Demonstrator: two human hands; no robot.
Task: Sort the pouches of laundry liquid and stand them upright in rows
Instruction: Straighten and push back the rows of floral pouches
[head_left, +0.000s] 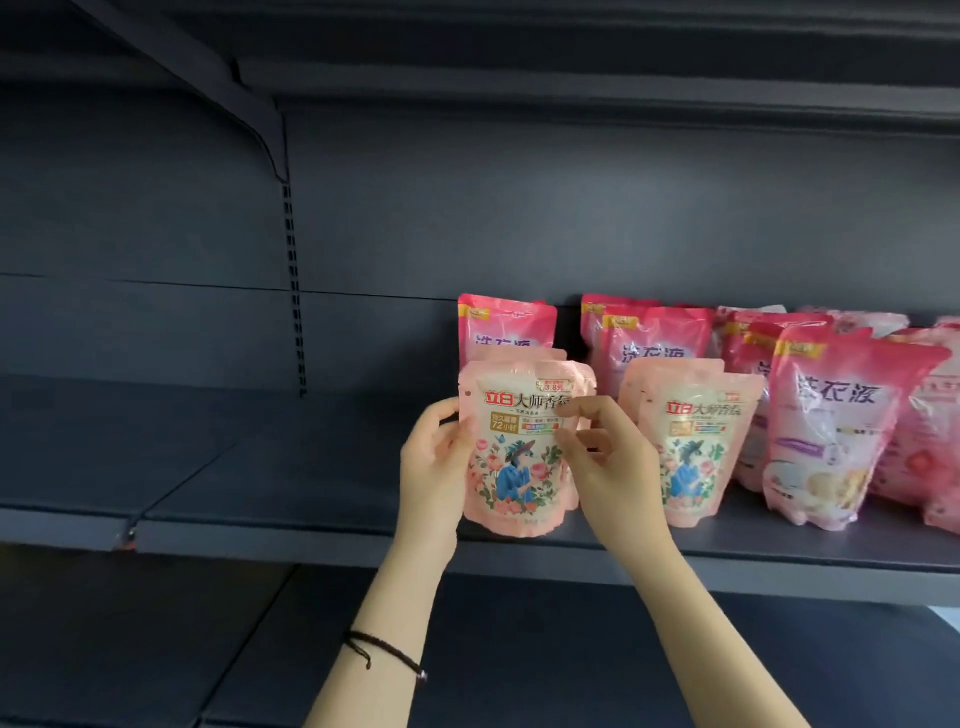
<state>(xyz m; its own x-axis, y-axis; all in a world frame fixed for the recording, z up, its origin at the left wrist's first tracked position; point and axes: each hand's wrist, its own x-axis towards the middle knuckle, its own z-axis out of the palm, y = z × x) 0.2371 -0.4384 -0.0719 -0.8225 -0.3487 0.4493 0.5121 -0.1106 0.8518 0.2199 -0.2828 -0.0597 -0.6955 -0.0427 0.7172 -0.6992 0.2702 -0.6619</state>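
A pale pink pouch (514, 447) printed with flowers and a figure in blue stands upright at the front of a dark shelf (311, 525), facing forward. Whether its bottom rests on the board or hangs just above it cannot be told. The left hand (434, 467) grips its left edge, fingers curled round the side. The right hand (602, 462) pinches the right edge near the top between thumb and forefinger. Another pale pouch edge shows just behind it, and a darker pink pouch (506, 327) stands further back. To the right, near but apart, stands a matching flowered pouch (693, 457) with two darker pink pouches (654, 338) behind it. Beside these, a large pink pouch (831, 426) leans in a looser cluster of pink packs. A dark cord bracelet (384, 652) circles the left wrist. A slotted upright (293, 291) runs up the back panel, left of the pouches.
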